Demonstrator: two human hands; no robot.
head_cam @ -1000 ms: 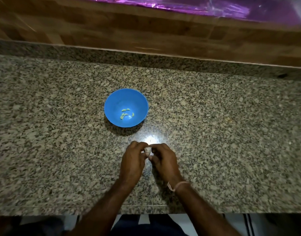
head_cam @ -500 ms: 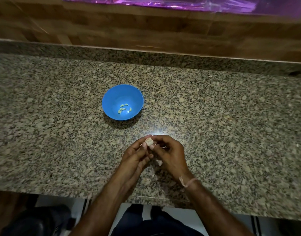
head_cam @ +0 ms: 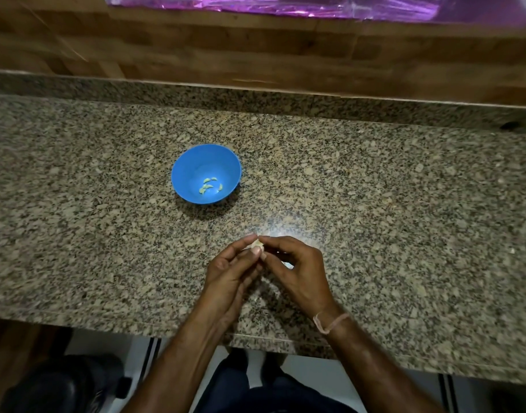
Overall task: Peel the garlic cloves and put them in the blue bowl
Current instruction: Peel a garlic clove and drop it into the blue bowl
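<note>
Checker: Item one, garlic clove (head_cam: 258, 245), location?

Lister: Above the granite counter (head_cam: 375, 204), near its front edge, held between both hands. Only a pale sliver shows between the fingertips. Skin on or off, cannot tell.

Checker: Left hand (head_cam: 230, 271)?

Lister: Palm partly toward the camera. Thumb and forefinger tips nip the clove from the left, and the other fingers lie loosely alongside.

Checker: Right hand (head_cam: 300, 271)?

Lister: Back to the camera, fingers curled, thumb and forefinger gripping the same clove from the right. Pink band (head_cam: 330, 321) at the wrist. Small whitish scrap (head_cam: 288, 265) beneath the curled fingers, mostly hidden, nature unclear.

Checker: Blue bowl (head_cam: 196, 160)?

Lister: Upright on the counter, beyond the hands and to their left, well apart from them. Peeled cloves (head_cam: 209, 186) lie in its bottom as a few small pale-green pieces. Exact count hard to read.

Checker: Edges of view?

Lister: Purple foil (head_cam: 285, 7) cut off at the top, above a wooden wall (head_cam: 255, 55). Dark shapes below the counter edge, too blurred to name.
</note>
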